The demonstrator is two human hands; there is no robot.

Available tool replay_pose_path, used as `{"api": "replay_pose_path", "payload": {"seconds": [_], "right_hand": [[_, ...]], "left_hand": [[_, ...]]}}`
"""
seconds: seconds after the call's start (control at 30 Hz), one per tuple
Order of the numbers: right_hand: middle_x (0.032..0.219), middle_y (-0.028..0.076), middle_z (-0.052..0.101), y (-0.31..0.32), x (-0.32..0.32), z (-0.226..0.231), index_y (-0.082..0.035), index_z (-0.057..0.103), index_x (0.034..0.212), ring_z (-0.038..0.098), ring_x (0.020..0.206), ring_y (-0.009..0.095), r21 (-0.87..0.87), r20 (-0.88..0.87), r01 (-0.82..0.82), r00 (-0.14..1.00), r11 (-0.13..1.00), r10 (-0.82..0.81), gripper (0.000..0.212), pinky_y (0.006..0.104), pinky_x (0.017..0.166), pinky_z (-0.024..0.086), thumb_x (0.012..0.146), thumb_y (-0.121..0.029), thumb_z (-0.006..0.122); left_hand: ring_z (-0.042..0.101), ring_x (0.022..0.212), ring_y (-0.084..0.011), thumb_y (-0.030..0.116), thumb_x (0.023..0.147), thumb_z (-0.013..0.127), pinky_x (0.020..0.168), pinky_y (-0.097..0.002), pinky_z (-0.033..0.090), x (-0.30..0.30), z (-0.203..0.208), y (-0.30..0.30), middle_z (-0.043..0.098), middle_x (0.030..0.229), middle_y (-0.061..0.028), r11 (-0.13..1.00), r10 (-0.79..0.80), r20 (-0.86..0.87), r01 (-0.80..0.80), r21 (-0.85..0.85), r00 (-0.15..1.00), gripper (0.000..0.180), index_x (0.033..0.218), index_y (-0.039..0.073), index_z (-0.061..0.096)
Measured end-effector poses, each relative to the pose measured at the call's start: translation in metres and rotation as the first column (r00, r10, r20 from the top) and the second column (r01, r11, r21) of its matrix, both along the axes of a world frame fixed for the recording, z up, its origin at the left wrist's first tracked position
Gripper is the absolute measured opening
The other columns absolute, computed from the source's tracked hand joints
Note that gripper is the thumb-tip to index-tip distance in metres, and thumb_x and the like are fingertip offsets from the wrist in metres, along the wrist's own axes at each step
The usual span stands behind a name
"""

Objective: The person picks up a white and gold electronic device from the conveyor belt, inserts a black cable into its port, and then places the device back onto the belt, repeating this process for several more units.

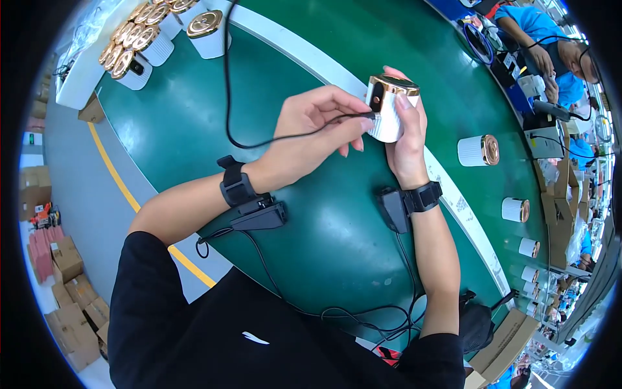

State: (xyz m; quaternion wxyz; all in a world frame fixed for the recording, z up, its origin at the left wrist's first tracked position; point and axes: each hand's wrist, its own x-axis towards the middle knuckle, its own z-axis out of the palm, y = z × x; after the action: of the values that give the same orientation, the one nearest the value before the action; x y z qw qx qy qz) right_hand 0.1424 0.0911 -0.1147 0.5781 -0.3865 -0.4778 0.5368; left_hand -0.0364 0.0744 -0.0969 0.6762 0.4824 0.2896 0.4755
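My right hand (pixel 409 146) is wrapped round a white ribbed canister-shaped device (pixel 389 122) with a shiny gold top rim and a small dark panel on its side. It is held above the green table, tilted slightly. The fingers of my left hand (pixel 303 133) pinch the plug end of a thin black cable (pixel 228 84) against the device's side, just below the dark panel. Whether the plug is seated in a socket cannot be made out. From there the cable loops left and rises past the top edge. Both wrists wear black straps with small black boxes.
Similar gold-topped devices (pixel 133 48) stand grouped at the far left. More (pixel 478 151) lie spaced along the green surface beyond the white rail (pixel 453 194). Black wires (pixel 363 318) tangle near my body. A person in blue (pixel 531 32) works at far right; cardboard boxes (pixel 71 330) stand lower left.
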Motion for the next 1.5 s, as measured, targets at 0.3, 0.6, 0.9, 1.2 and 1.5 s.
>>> {"api": "replay_pose_path", "payload": {"seconds": [0.3,0.6,0.9,1.2,1.5], "right_hand": [[0.116,0.013,0.060,0.008,0.020,-0.007,-0.001,0.043,0.139,0.062,0.101,0.018,0.055,0.138,-0.026,0.990,0.998,0.019,0.057,0.0316,0.088,0.051,0.095,-0.035,0.053],[0.115,0.011,0.062,0.009,0.022,-0.004,-0.001,0.044,0.138,0.061,0.102,0.016,0.065,0.135,-0.008,0.991,0.998,-0.001,0.056,0.0301,0.090,0.050,0.094,-0.035,0.054],[0.117,0.011,0.061,0.005,0.016,0.006,-0.001,0.045,0.138,0.060,0.102,0.016,0.032,0.137,-0.033,0.990,0.999,0.028,0.058,0.0295,0.091,0.048,0.092,-0.036,0.056],[0.112,0.010,0.062,-0.002,0.014,0.001,-0.003,0.048,0.132,0.060,0.098,0.015,0.022,0.068,-0.025,0.997,0.999,0.024,0.050,0.0274,0.085,0.048,0.093,-0.031,0.063],[0.116,0.011,0.061,-0.010,0.009,0.008,-0.004,0.049,0.131,0.059,0.103,0.016,0.024,0.129,-0.025,0.991,0.999,0.022,0.048,0.0284,0.090,0.046,0.093,-0.029,0.063]], "left_hand": [[0.065,0.068,-0.0121,0.001,0.092,0.064,0.054,-0.0219,0.049,0.013,-0.005,0.008,0.071,0.093,-0.0155,0.997,0.058,-0.116,-0.051,0.060,0.992,0.012,0.102,-0.003,0.061],[0.065,0.068,-0.0121,-0.001,0.090,0.066,0.052,-0.0214,0.048,0.016,-0.001,0.009,0.069,0.093,-0.0124,0.994,0.054,-0.185,-0.035,0.104,0.981,0.009,0.098,-0.003,0.064],[0.066,0.072,-0.0138,-0.001,0.089,0.067,0.055,-0.0216,0.049,0.010,0.001,0.008,0.067,0.096,-0.0114,0.983,0.060,-0.163,-0.030,0.179,0.985,0.009,0.098,-0.004,0.065],[0.066,0.073,-0.0141,0.000,0.090,0.067,0.056,-0.0224,0.050,0.007,-0.002,0.011,0.067,0.095,-0.0110,0.991,-0.036,-0.141,0.053,0.122,0.989,0.008,0.095,-0.005,0.067],[0.065,0.074,-0.0125,0.003,0.090,0.068,0.061,-0.0230,0.051,0.004,-0.002,0.000,0.068,0.091,-0.0093,0.996,-0.004,-0.126,0.016,0.092,0.992,0.007,0.095,-0.003,0.066]]}}
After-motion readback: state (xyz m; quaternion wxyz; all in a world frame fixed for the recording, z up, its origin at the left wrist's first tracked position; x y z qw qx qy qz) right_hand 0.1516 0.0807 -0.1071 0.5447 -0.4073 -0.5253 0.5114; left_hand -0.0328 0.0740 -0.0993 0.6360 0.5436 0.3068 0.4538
